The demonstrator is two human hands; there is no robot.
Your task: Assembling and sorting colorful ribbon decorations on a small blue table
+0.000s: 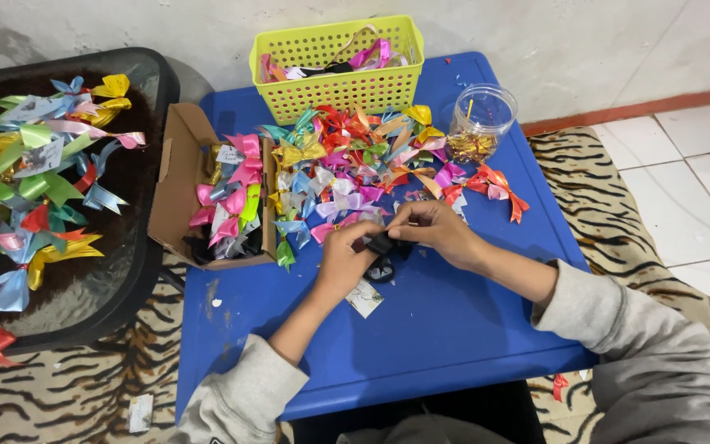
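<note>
Slippage is my main worry: the black ribbon piece (381, 243) I am pinching is small and glossy, and if either set of fingers loosens, I judge its fold could spring open and the shape come apart. It sits between my two hands, just above the blue tabletop (454, 312), near the front edge of the heap of coloured bows (355, 168).

That heap is a second risk. It lies just beyond my knuckles, so a careless sweep of a wrist could drag bows along or push them toward the cardboard box (191, 164) of bows on the left. The clear plastic jar (481, 122) at the far right of the tabletop stands open; a knock could tip its gold contents out. A small white scrap of paper (365, 298) lies under my left wrist and could stick to my sleeve.

My left hand (344, 261) comes in from the lower left, forearm angled up across the tabletop, fingers curled and closed on the near end of the black piece. My right hand (437, 232) reaches in from the right, wrist bent inward, thumb and fingertips pressed together on the far end. Both hands nearly touch each other. Both grey sleeves are pushed back from the wrists. The yellow basket (347, 82) stands well apart at the far edge.
</note>
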